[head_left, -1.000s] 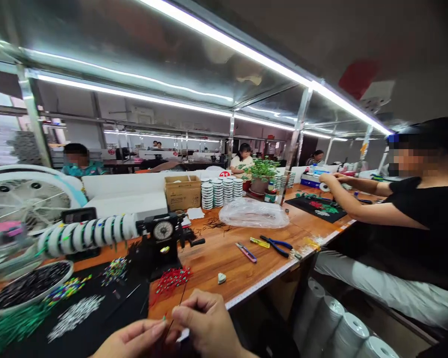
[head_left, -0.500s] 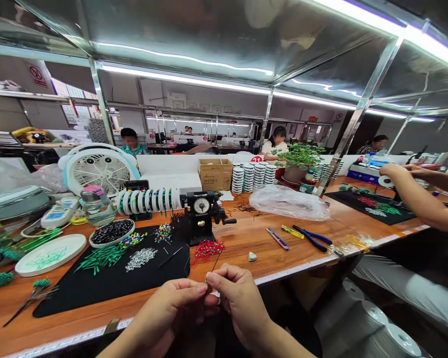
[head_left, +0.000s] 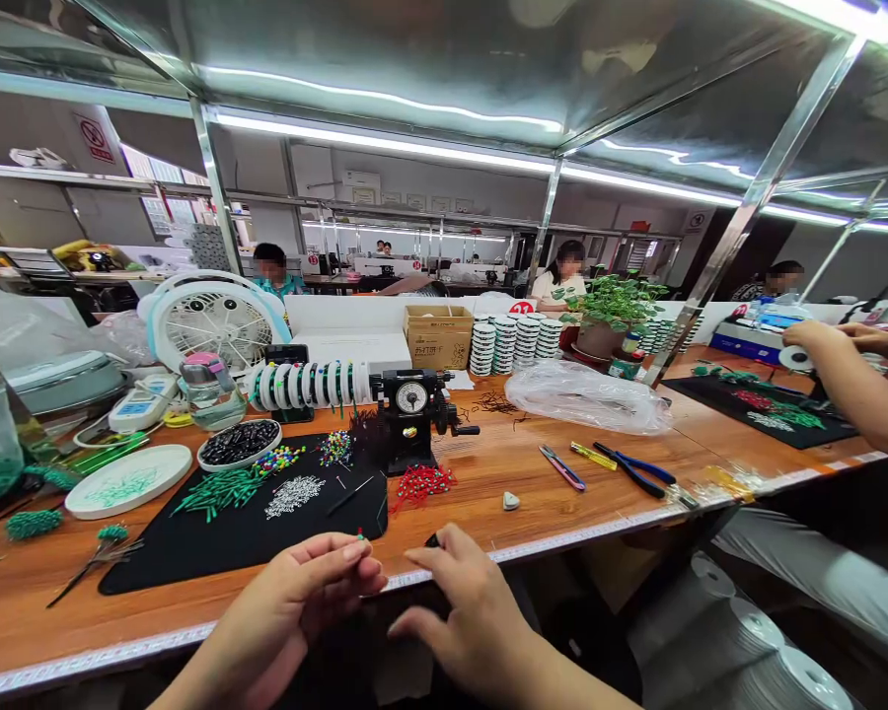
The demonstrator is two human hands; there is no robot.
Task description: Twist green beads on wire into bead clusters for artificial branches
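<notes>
My left hand is closed in a pinch above the table's front edge. A tiny red-and-green piece shows at its fingertips; most of it is hidden. To its right, my right hand has its thumb spread away from curled fingers. Beside the forefinger a small black thing sticks out, too covered to name. Just beyond both hands lies a pile of red threads with small beads. On the black mat are green tube-like pieces, small silvery pieces and coloured beads.
A black hand-cranked winder carries a row of white spools. Snips and blue-handled pliers lie to the right, near a plastic bag. A co-worker's arm is at far right.
My hands have come apart from their joint pinch. The left has moved left with the small piece; the right thumb has spread away from its fingers. The view has shifted slightly.
</notes>
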